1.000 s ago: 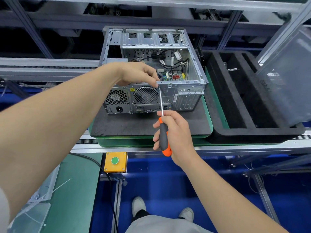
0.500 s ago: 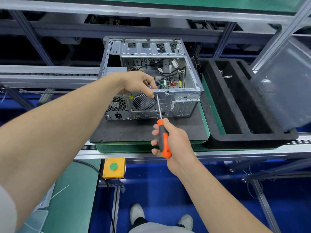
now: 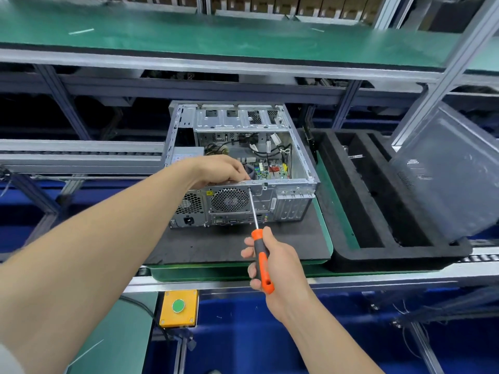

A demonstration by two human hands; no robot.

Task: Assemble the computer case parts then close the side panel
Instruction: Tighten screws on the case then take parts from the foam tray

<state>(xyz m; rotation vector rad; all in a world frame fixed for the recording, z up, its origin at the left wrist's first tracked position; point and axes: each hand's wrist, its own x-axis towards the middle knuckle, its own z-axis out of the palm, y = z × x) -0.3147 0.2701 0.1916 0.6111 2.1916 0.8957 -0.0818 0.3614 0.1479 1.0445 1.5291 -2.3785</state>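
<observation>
An open silver computer case (image 3: 294, 201) lies on its side on a black foam pad (image 3: 216, 244), its rear panel facing me and its circuit board and cables exposed. My left hand (image 3: 218, 170) rests on the case's top rear edge, fingers curled over the rim just left of the screwdriver tip. My right hand (image 3: 272, 261) grips an orange and black screwdriver (image 3: 260, 256). Its metal shaft points up to the rear panel's upper edge beside the fan grille. The grey side panel (image 3: 445, 171) leans upright at the right.
A black foam tray (image 3: 378, 255) with long slots sits right of the case, holding the leaning panel. A green pallet edge (image 3: 337, 228) lies on the roller conveyor. A yellow box with a green button (image 3: 178, 306) hangs below the front rail. A green shelf (image 3: 216, 36) spans overhead.
The view has tilted upward, so case and hands sit lower in frame. My left hand's fingers slid from the screw point onto the case's top rim. The screwdriver stays against the rear panel.
</observation>
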